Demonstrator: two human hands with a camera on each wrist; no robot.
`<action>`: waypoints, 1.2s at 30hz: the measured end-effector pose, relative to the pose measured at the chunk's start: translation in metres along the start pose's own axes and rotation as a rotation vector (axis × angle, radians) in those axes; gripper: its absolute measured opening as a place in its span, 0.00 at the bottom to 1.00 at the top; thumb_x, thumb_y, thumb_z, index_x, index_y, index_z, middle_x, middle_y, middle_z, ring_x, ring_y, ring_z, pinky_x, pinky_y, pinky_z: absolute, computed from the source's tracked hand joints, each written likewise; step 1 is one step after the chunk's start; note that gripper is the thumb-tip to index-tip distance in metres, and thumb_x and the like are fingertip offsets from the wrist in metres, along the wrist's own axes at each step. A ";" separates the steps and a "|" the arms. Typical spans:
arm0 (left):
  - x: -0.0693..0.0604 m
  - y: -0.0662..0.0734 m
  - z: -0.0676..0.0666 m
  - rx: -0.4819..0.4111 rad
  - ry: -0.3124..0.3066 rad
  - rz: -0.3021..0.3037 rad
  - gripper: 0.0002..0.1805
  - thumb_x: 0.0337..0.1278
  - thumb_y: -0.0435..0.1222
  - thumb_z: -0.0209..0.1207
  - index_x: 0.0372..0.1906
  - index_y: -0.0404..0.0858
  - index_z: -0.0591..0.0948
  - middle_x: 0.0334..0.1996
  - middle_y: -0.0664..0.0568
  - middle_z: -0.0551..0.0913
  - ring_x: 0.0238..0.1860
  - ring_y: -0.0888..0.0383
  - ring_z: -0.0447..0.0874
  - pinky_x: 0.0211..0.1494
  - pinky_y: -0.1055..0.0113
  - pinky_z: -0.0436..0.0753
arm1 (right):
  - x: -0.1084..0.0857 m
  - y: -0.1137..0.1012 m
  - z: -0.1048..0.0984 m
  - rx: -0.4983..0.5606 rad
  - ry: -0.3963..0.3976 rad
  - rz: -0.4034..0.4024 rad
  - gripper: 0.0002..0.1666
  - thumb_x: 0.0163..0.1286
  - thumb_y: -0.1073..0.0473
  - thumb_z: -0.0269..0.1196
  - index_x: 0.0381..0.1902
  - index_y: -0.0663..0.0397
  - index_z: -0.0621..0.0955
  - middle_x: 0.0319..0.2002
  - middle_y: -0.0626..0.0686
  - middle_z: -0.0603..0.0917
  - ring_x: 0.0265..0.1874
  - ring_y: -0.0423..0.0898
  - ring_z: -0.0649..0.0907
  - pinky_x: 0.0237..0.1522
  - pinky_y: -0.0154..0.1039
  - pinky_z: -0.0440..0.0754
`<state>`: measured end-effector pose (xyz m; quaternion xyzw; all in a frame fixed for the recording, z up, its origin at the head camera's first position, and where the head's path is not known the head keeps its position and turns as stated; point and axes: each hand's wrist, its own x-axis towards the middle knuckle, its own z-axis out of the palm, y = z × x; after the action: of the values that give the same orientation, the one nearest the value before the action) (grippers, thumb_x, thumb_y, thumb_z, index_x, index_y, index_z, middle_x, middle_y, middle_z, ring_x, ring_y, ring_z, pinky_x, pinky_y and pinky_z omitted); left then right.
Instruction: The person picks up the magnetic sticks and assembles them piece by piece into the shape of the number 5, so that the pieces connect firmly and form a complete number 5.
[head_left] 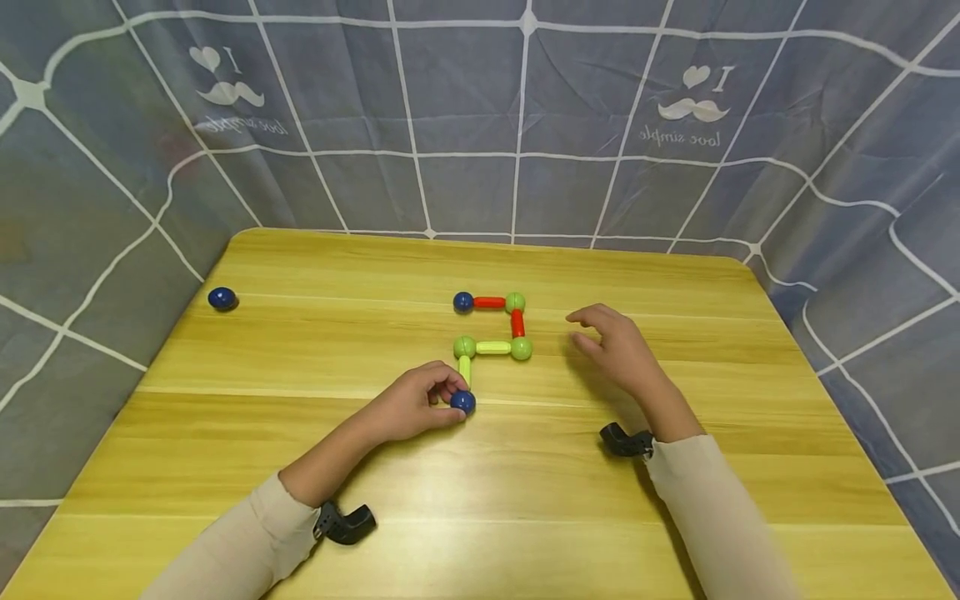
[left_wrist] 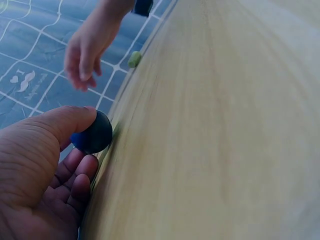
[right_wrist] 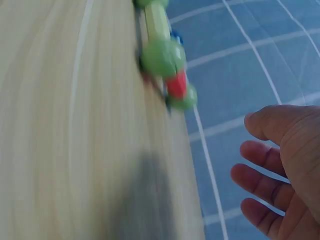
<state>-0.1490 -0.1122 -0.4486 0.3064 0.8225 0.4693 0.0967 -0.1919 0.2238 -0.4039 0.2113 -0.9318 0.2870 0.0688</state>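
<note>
My left hand point(head_left: 411, 403) pinches a dark blue ball point(head_left: 462, 402) between thumb and fingers, at the near end of a yellow-green rod point(head_left: 465, 372). That rod leads to a green ball point(head_left: 464, 347). From there a second yellow-green rod point(head_left: 493, 347) runs right to another green ball point(head_left: 521, 348). A red rod point(head_left: 517, 323) goes back to a third green ball point(head_left: 515, 302), and another red rod point(head_left: 490, 302) joins it to a blue ball point(head_left: 463, 302). Right of this chain, my right hand point(head_left: 617, 346) hovers with loosely bent fingers, holding nothing.
A loose blue ball point(head_left: 222, 298) lies near the left edge of the wooden table point(head_left: 480, 500). A grey curtain with white lines point(head_left: 465, 100) hangs behind the table and along both sides. Each wrist carries a black device.
</note>
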 end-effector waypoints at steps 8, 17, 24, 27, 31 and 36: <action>0.000 -0.003 0.001 -0.008 0.002 0.009 0.14 0.55 0.35 0.71 0.45 0.40 0.81 0.38 0.55 0.78 0.40 0.56 0.76 0.41 0.66 0.77 | -0.034 0.043 -0.025 -0.059 -0.086 0.117 0.17 0.74 0.62 0.60 0.57 0.63 0.80 0.55 0.62 0.80 0.55 0.61 0.78 0.54 0.60 0.74; -0.001 -0.002 0.001 -0.003 0.000 -0.007 0.14 0.55 0.35 0.71 0.45 0.40 0.81 0.37 0.55 0.78 0.39 0.57 0.76 0.41 0.67 0.77 | -0.048 0.062 -0.035 -0.048 -0.182 0.141 0.14 0.72 0.65 0.60 0.53 0.63 0.81 0.52 0.62 0.82 0.54 0.62 0.79 0.55 0.61 0.74; 0.000 -0.002 0.000 -0.015 -0.003 -0.005 0.14 0.55 0.35 0.70 0.45 0.40 0.81 0.38 0.54 0.78 0.40 0.56 0.76 0.41 0.67 0.77 | -0.053 0.060 -0.033 -0.030 -0.232 0.173 0.12 0.70 0.64 0.62 0.50 0.60 0.83 0.46 0.58 0.83 0.38 0.51 0.77 0.42 0.51 0.75; -0.001 -0.002 0.000 -0.022 -0.001 0.000 0.14 0.56 0.35 0.70 0.45 0.39 0.81 0.37 0.54 0.78 0.40 0.56 0.76 0.41 0.67 0.77 | -0.054 0.058 -0.031 -0.022 -0.231 0.165 0.10 0.70 0.64 0.63 0.49 0.58 0.83 0.44 0.55 0.83 0.37 0.49 0.77 0.42 0.50 0.76; -0.001 -0.002 0.000 -0.030 0.000 0.001 0.14 0.56 0.35 0.70 0.45 0.39 0.81 0.37 0.53 0.78 0.40 0.55 0.76 0.41 0.67 0.77 | -0.055 0.052 -0.028 0.012 -0.216 0.149 0.09 0.70 0.64 0.63 0.47 0.55 0.82 0.40 0.51 0.82 0.37 0.48 0.77 0.41 0.48 0.76; -0.001 -0.003 0.000 -0.030 0.002 0.005 0.14 0.55 0.35 0.70 0.45 0.39 0.81 0.37 0.53 0.78 0.39 0.55 0.76 0.41 0.67 0.76 | -0.053 0.039 -0.023 0.042 -0.191 0.097 0.09 0.69 0.64 0.64 0.46 0.56 0.82 0.37 0.50 0.82 0.35 0.46 0.78 0.38 0.45 0.78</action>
<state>-0.1493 -0.1136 -0.4511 0.3065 0.8147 0.4822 0.0994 -0.1606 0.2849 -0.4176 0.1937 -0.9370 0.2880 -0.0385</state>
